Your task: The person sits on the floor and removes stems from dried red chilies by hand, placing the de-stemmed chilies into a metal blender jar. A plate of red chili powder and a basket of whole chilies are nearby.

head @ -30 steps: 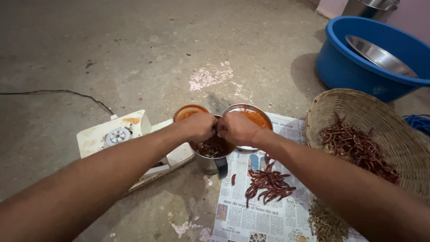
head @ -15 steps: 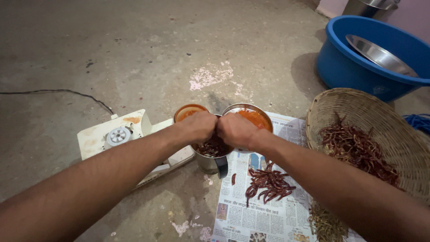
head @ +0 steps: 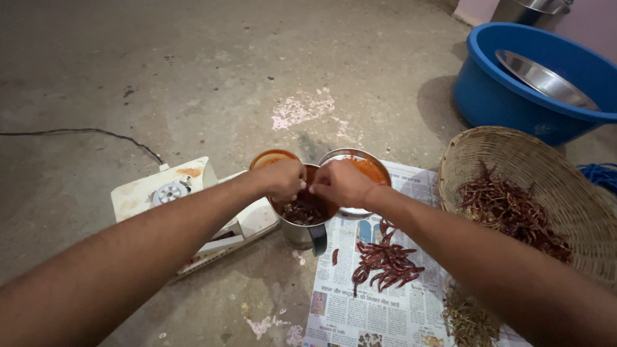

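Both my hands hover over a steel grinder jar point(head: 301, 235) standing on the floor. My left hand point(head: 283, 178) and my right hand point(head: 344, 183) are pinched shut, fingertips a little apart, each on a bit of dried red chilli that the fingers mostly hide. Broken chilli pieces point(head: 302, 211) lie inside the jar. A small heap of whole dried chillies point(head: 385, 260) rests on a newspaper point(head: 373, 308) just right of the jar.
A white mixer base point(head: 173, 193) with a black cable point(head: 96, 132) sits at left. Behind the jar are an orange-stained lid point(head: 270, 157) and a steel bowl of orange powder point(head: 366, 168). A wicker basket point(head: 514, 146) of chillies, a stem pile point(head: 469, 318) and a blue tub point(head: 508, 103) are at right.
My hands were pressed together over the jar; now they have pulled slightly apart, and the jar's inside shows more between them.
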